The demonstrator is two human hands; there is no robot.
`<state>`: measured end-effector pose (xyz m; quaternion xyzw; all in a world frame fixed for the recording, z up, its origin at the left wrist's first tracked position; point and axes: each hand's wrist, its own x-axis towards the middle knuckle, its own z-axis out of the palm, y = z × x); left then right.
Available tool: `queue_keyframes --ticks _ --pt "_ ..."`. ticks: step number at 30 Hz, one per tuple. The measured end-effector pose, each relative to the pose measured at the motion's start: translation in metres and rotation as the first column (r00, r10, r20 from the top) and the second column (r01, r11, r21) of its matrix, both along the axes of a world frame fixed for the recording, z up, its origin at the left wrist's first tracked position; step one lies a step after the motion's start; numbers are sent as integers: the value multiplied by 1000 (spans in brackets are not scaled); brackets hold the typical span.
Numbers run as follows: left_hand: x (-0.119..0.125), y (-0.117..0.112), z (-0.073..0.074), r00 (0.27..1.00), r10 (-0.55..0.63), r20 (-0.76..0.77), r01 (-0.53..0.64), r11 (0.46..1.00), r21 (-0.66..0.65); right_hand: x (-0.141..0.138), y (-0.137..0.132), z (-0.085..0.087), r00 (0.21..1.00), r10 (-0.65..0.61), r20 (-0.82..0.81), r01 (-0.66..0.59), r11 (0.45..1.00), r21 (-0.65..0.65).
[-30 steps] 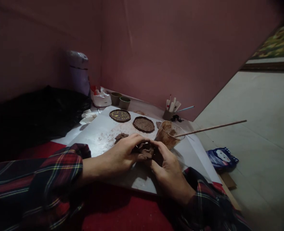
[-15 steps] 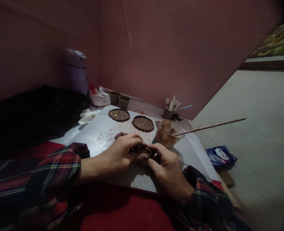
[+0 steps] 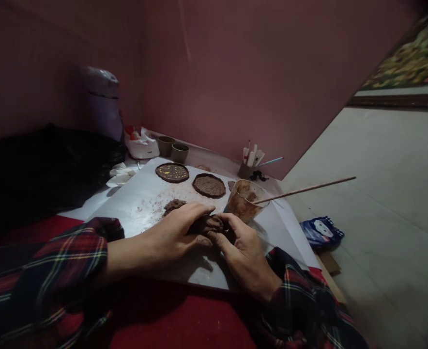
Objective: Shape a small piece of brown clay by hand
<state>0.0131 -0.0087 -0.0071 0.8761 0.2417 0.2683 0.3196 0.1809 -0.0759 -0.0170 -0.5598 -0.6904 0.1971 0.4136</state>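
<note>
Between both hands is a lump of dark brown clay (image 3: pixel 209 224), held above the front of a white board (image 3: pixel 137 203). My left hand (image 3: pixel 177 231) is closed around its left side, with the thumb along the near edge. From the right, my right hand (image 3: pixel 241 252) pinches the clay between thumb and fingers. Some of the clay is hidden by the fingers. A second brown clump (image 3: pixel 174 206) lies just behind my left hand. Farther back rest two flat round brown pieces with raised rims, one speckled yellow (image 3: pixel 172 172) and one plain (image 3: pixel 209 186).
A brown-smeared cup (image 3: pixel 241 203) with a long stick (image 3: pixel 308 188) leaning out to the right stands behind my right hand. At the back are two small cups (image 3: pixel 180 153) and a holder with pale sticks (image 3: pixel 246 169). A blue packet (image 3: pixel 321 231) lies at right.
The clay has been turned in my hands, and my right thumb now presses across its near side. The whole view has shifted slightly, so the scene sits farther left.
</note>
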Motion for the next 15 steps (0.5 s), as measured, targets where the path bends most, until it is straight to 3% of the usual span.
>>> queue_keyframes --ticks 8,15 --pt "0 0 -3 998 -20 -54 19 1000 -6 0 -2 3 998 33 53 -37 997 70" --pt "1 -1 3 996 -83 -42 82 996 -19 -2 -4 5 996 -77 49 74 996 58"
